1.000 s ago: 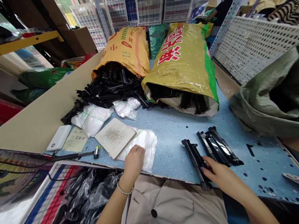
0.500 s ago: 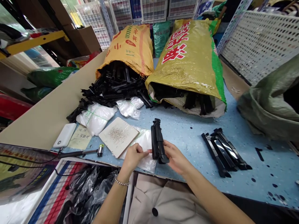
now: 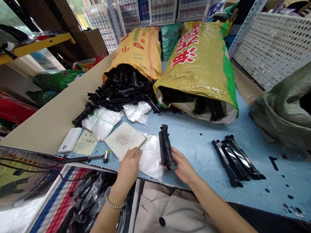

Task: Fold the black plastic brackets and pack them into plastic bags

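My right hand (image 3: 183,165) grips a black folded mini tripod (image 3: 166,145), held upright just above the table's front edge. My left hand (image 3: 129,165), a ring on one finger, bends over the front corner of a pale square board (image 3: 121,132). Its fingers are curled together with the tips turned down and partly hidden, so I cannot make out what is in them. Tiny brownish pieces (image 3: 124,139) lie scattered on the board. Between the hands is a white plastic packet (image 3: 151,158). Several similar black folded pieces (image 3: 236,161) lie side by side at the right.
An orange sack (image 3: 139,48) spills a heap of black parts (image 3: 121,87); a yellow-green sack (image 3: 196,74) lies beside it. Tied white packets (image 3: 102,121), a white power bank (image 3: 70,139) and a screwdriver-like tool (image 3: 91,158) are at the left. A grey-green sack (image 3: 279,103) stands right.
My left hand has left the tripod and moved left to the board's corner. My right hand still holds the tripod in nearly the same place. The view has shifted slightly.
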Motion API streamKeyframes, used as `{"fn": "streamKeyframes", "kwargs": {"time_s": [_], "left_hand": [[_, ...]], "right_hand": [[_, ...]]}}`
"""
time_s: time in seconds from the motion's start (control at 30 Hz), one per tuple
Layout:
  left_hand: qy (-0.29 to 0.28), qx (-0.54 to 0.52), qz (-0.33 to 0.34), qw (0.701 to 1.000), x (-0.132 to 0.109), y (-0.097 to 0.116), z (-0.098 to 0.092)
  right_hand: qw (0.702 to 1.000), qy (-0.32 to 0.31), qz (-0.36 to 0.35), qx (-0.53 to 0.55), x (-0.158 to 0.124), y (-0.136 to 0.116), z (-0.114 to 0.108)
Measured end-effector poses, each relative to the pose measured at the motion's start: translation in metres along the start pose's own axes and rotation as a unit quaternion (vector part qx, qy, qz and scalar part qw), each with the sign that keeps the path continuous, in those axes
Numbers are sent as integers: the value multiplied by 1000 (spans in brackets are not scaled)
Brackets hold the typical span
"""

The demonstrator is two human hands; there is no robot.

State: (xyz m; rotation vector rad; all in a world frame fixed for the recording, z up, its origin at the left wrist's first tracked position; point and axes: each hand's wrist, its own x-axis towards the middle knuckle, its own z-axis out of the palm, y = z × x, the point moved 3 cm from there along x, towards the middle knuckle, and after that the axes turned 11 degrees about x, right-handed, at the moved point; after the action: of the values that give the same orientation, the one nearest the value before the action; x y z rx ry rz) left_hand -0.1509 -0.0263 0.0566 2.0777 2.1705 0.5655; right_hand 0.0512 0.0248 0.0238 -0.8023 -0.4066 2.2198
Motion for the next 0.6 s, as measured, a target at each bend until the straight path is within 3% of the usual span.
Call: {"fn": "streamKeyframes", "kwargs": {"time_s": [0.1,0.17,0.27,0.37,0.47,0.53,0.6], "left_hand": [[-36,-52,-26,998,4,-2,9],[-58,-90,-32,994,4,-3,10],[-75,-92,3,993,-6,9,1],[-101,-96,71,988,-28,37,-6],[-146,-126,142,971,-50,72,-3],[-151,-142,140,968,-59,85,-5],[-146,-150,104,972,-64,84,-18]], "right_hand": [[988,-59,138,37,-23,17,-8],[976,-45,209,51,-32,32,-18],[971,-5,226,73,-32,47,-28],[982,0,180,56,-21,49,-26],[997,2,40,-72,-14,40,-13],[981,-14,-54,-183,-19,34,-2],[965,-82,-57,-244,-32,33,10]]}}
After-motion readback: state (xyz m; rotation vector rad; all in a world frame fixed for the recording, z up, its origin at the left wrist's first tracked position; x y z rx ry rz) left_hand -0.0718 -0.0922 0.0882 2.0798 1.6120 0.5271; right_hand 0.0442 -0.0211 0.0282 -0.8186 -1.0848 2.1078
